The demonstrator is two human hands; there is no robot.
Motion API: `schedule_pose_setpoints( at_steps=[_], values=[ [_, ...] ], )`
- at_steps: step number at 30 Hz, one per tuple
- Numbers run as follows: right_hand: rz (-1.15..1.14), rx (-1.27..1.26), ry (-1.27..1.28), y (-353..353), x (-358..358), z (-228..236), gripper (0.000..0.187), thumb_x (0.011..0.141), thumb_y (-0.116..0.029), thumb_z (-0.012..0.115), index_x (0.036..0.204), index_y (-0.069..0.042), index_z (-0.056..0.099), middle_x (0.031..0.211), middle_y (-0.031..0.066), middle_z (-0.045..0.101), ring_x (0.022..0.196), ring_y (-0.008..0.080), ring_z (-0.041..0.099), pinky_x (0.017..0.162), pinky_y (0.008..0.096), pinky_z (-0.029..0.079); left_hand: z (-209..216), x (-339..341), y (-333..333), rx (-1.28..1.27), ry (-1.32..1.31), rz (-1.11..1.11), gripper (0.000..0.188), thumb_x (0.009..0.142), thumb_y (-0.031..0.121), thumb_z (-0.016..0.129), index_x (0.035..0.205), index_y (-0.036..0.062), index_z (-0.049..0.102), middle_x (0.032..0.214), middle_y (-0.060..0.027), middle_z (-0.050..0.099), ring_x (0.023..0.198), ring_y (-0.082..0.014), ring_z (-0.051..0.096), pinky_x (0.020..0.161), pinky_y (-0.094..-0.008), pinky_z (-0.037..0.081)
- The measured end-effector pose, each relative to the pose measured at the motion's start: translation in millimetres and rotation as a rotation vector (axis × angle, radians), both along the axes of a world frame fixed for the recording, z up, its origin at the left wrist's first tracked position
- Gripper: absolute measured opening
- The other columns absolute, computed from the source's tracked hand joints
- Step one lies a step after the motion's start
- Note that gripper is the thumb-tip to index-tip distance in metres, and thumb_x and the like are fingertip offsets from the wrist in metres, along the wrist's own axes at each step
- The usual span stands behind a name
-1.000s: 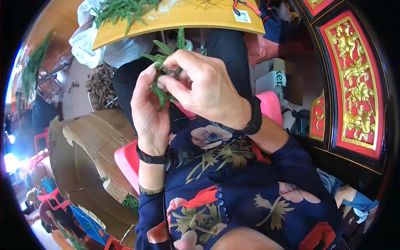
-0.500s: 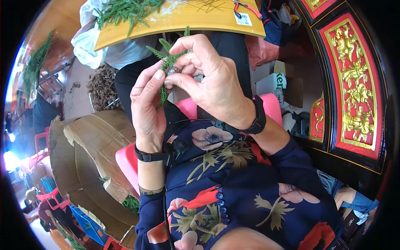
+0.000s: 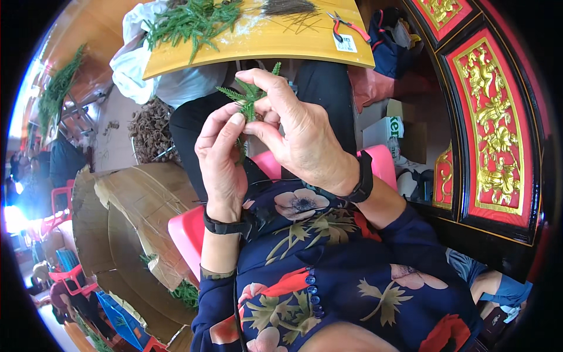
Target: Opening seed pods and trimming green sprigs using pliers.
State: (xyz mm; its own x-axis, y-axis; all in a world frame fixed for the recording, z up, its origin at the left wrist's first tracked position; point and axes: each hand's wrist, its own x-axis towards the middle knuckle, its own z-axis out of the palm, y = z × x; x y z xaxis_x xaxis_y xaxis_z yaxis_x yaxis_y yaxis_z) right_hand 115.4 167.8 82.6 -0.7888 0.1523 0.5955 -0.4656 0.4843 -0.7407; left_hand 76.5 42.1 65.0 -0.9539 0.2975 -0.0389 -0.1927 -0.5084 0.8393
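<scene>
Above my lap, both hands meet at a green fir-like sprig (image 3: pixel 250 95). My left hand (image 3: pixel 221 154) pinches the lower part of it between thumb and fingers. My right hand (image 3: pixel 300 132) closes thumb and fingertips on the sprig from the right, its index finger arched over the top. Leafy tips stick out upward and to the left, and a bit of green hangs below the left thumb. Whatever lies between the fingertips is covered by them.
Ahead stands a yellow table (image 3: pixel 281 41) with a heap of green sprigs (image 3: pixel 193 26), thin dark wires (image 3: pixel 288 8) and red-handled pliers (image 3: pixel 350 29). Dried brown cones (image 3: pixel 152 130) fill a basket at left. An open cardboard box (image 3: pixel 126 234) is near my left elbow; a carved panel (image 3: pixel 495 129) stands right.
The small brown cone that showed between my fingertips is now hidden. Both hands and the sprig sit slightly lower and further right in view, as does the table.
</scene>
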Motion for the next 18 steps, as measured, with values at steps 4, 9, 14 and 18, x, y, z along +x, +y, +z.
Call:
schedule_pose_setpoints(
  at_steps=[4, 9, 14, 18],
  values=[
    [-0.012, -0.037, -0.010, -2.6, 0.3, -2.8, 0.066, 0.074, 0.008, 0.067, 0.132, -0.010, 0.041, 0.076, 0.0067, 0.062, 0.061, 0.0107, 0.061, 0.058, 0.0230, 0.049, -4.8, 1.9, 2.4, -0.155, 0.208, 0.094, 0.018, 0.087, 0.004, 0.058, 0.103, 0.0009, 0.062, 0.090, -0.0020, 0.064, 0.081, -0.0089, 0.058, 0.075, -0.0210, 0.045],
    [-0.014, -0.056, -0.025, -4.5, -0.1, -9.0, 0.068, 0.074, 0.009, 0.066, 0.134, -0.009, 0.040, 0.077, 0.0061, 0.062, 0.061, 0.0099, 0.060, 0.058, 0.0231, 0.049, -1.4, 3.9, 6.1, -0.432, 0.455, 0.277, 0.014, 0.081, -0.001, 0.064, 0.095, -0.0012, 0.065, 0.084, -0.0013, 0.059, 0.077, -0.0073, 0.054, 0.069, -0.0198, 0.042],
    [0.012, -0.079, 0.003, -1.9, -2.0, -6.3, 0.068, 0.073, 0.007, 0.068, 0.134, -0.007, 0.040, 0.077, 0.0056, 0.063, 0.060, 0.0087, 0.059, 0.057, 0.0216, 0.049, -1.2, 3.6, 6.8, -0.489, 0.540, 0.355, 0.010, 0.081, -0.001, 0.064, 0.091, -0.0010, 0.066, 0.083, -0.0030, 0.057, 0.075, -0.0071, 0.052, 0.067, -0.0197, 0.041],
    [0.169, 0.026, -0.452, 24.2, -2.1, 16.8, 0.067, 0.078, -0.006, 0.071, 0.136, -0.012, 0.039, 0.082, 0.0014, 0.066, 0.063, 0.0079, 0.060, 0.059, 0.0197, 0.049, -6.0, -2.7, -2.0, -0.352, 0.428, 0.277, 0.009, 0.083, 0.002, 0.062, 0.092, -0.0001, 0.067, 0.085, -0.0037, 0.058, 0.076, -0.0083, 0.053, 0.067, -0.0196, 0.041]
  ],
)
